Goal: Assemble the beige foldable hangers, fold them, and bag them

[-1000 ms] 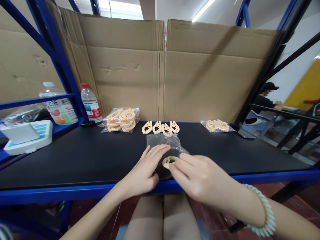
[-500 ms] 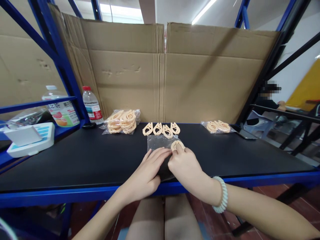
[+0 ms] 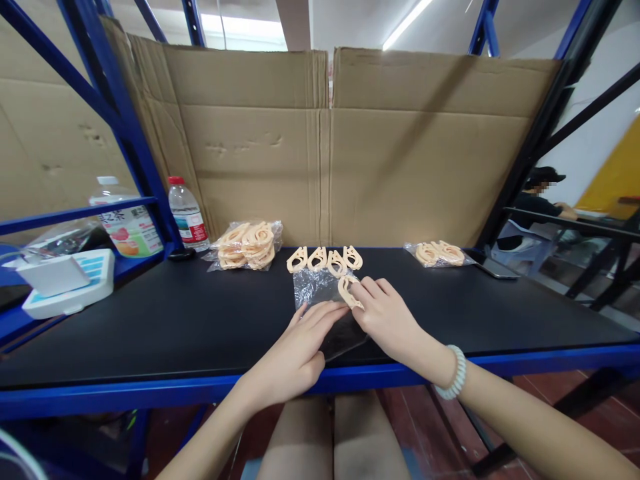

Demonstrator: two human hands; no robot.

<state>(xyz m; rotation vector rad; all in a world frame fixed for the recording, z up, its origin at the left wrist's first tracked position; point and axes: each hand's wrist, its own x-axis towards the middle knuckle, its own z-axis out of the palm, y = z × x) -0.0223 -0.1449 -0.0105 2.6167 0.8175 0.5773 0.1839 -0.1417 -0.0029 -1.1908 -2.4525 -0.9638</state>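
Pressing flat on a clear plastic bag (image 3: 325, 293) at the desk's (image 3: 150, 320) near edge, the left hand (image 3: 295, 350) lies open. The right hand (image 3: 387, 317) pinches a beige clip (image 3: 347, 290) at the bag's right side, just before four loose clips (image 3: 325, 259).

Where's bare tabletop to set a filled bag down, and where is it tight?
The black tabletop is bare between the white box and the left hand, and between the right hand and the small bagged pile. It is crowded at centre: clear bag, loose clip row, big bagged pile.
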